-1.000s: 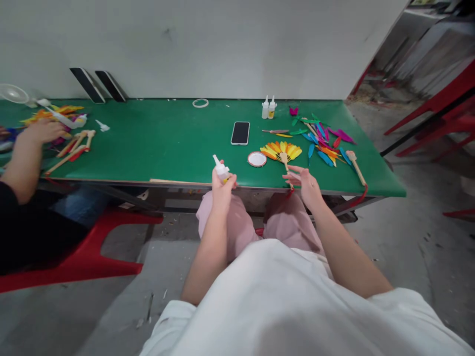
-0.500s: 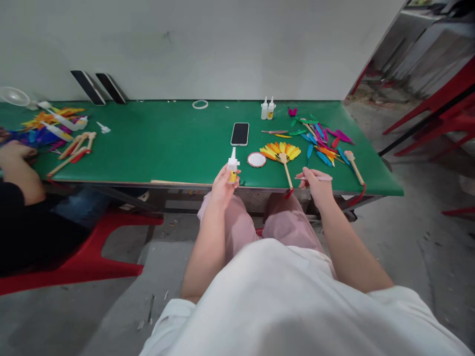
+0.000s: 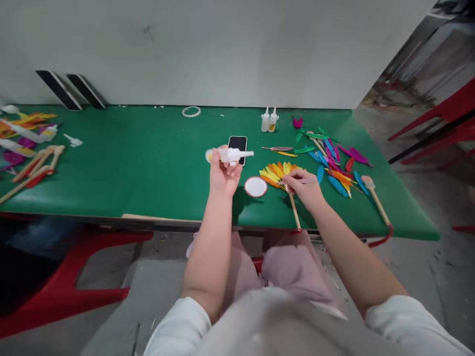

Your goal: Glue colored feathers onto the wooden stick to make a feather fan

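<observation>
My left hand (image 3: 224, 175) is closed around a small white glue bottle (image 3: 226, 155), which lies on its side in the air with its nozzle pointing right. Pinched in my right hand (image 3: 306, 190) is a slim pair of tweezers (image 3: 306, 181), its tip over the base of a feather fan (image 3: 272, 173). Yellow and orange feathers spread from the top of the fan's wooden handle (image 3: 294, 210), whose red-corded end reaches the table's front edge. Between my hands a round white dish (image 3: 256, 187) with a reddish rim rests on the green table. My right hand hides part of the fan.
A phone (image 3: 239, 143) lies behind the glue bottle. Two more glue bottles (image 3: 269, 121) stand near the wall. Loose coloured feathers (image 3: 330, 153) and another wooden handle (image 3: 376, 198) are at the right. Wooden sticks (image 3: 40, 165) lie at the far left, above a red stool (image 3: 70, 291).
My left hand has risen over the table and tipped the glue bottle from upright to sideways. My right hand has moved the tweezers forward and left onto the fan. The view has shifted.
</observation>
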The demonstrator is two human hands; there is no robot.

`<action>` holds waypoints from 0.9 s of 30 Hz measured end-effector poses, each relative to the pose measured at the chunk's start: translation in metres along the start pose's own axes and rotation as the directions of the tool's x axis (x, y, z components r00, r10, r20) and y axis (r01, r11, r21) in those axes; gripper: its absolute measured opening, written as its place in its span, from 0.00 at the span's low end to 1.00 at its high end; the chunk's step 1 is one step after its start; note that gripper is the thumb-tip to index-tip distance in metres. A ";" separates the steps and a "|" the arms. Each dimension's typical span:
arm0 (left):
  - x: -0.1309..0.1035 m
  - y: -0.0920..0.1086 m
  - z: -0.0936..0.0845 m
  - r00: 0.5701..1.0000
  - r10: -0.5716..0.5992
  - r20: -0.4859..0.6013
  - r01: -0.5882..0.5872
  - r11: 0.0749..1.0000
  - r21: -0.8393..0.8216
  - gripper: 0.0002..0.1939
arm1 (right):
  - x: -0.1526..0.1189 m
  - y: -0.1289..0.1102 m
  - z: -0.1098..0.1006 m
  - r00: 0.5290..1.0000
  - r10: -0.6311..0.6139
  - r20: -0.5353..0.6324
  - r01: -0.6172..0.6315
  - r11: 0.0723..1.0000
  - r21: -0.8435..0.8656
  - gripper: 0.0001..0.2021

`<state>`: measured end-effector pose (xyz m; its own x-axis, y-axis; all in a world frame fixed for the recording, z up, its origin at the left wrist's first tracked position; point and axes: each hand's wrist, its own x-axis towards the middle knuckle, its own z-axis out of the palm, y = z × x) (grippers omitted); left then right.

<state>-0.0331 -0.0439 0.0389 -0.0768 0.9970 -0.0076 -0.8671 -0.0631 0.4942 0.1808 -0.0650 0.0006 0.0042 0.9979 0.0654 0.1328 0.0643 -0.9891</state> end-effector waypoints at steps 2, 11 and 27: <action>0.016 0.003 0.012 0.999 0.014 0.048 -0.012 0.998 -0.058 0.23 | 0.016 -0.001 0.011 0.994 0.011 0.105 -0.009 1.000 -0.023 0.13; 0.026 -0.003 -0.001 0.998 -0.059 -0.011 0.060 0.997 0.041 0.30 | 0.038 0.007 0.024 0.986 0.020 0.166 -0.005 0.996 -0.095 0.09; 0.025 0.002 -0.025 0.992 0.103 -0.074 -0.101 0.995 0.028 0.29 | 0.030 0.005 0.021 0.990 -0.018 0.136 0.036 0.991 -0.126 0.12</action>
<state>-0.0491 -0.0197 0.0179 -0.2017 0.9792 -0.0215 -0.8409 -0.1619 0.5164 0.1609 -0.0342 -0.0054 -0.1335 0.9889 0.0647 0.2564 0.0976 -0.9616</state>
